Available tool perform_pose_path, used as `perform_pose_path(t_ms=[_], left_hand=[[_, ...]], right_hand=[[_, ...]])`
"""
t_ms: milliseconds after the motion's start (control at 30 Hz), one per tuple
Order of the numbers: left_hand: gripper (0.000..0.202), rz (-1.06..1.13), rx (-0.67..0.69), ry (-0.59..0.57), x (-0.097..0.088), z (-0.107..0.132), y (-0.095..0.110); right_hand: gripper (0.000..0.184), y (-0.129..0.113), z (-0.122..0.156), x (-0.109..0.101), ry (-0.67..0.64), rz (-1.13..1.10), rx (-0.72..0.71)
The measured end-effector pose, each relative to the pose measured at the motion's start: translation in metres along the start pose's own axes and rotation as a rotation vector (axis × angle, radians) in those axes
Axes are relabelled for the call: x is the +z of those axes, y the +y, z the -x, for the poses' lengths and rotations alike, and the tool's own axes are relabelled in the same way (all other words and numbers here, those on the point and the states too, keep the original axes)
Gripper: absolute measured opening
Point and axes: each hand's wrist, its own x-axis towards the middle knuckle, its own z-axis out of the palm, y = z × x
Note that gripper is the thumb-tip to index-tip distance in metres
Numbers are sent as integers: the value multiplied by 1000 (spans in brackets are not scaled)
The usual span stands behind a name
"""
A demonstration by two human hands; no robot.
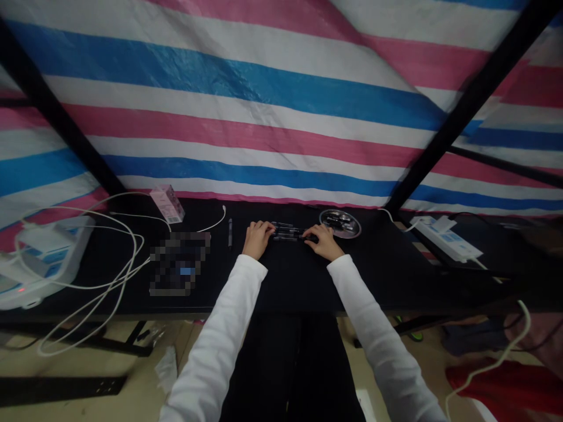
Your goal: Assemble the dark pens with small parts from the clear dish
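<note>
Several dark, slim pens [285, 232] lie side by side on the black table between my two hands. My left hand [257, 239] is closed, with its fingertips on the left ends of the pens. From the other side, my right hand [324, 241] pinches the right end of a pen; the fingers partly hide it. Just beyond the right hand is a round metal dish [358, 231] holding small dark and shiny pieces, too small to name surely. A single pen [230, 233] lies apart, left of my left hand.
A blurred-out device [179, 264] and a pink box [168, 204] are on the left of the table [299, 287]. White cables loop from a power strip [65, 258] at far left. Another power strip [448, 239] lies right. Striped sheeting [264, 129] and black posts stand behind.
</note>
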Motion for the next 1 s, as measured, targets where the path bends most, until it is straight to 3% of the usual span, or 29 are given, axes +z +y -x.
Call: perform_pose_path(t_ms=[233, 367, 533, 667, 767, 867, 1000], left_hand=[[19, -6, 6, 1, 0, 1, 0], [20, -7, 2, -7, -1, 1, 1], [22, -7, 1, -13, -2, 0, 2], [22, -3, 16, -6, -1, 0, 1], [21, 5, 13, -6, -1, 0, 2], [21, 9, 3, -18, -2, 0, 3], [22, 2, 1, -5, -3, 0, 4]], right_hand=[[14, -3, 0, -2, 25, 3, 8], [19, 6, 0, -12, 175, 41, 66], [25, 31, 5, -29, 386, 249, 310], [26, 45, 11, -32, 353, 346, 459], [20, 50, 13, -31, 390, 372, 453], [27, 50, 10, -33, 454, 340, 427], [28, 34, 4, -31, 490, 74, 279]])
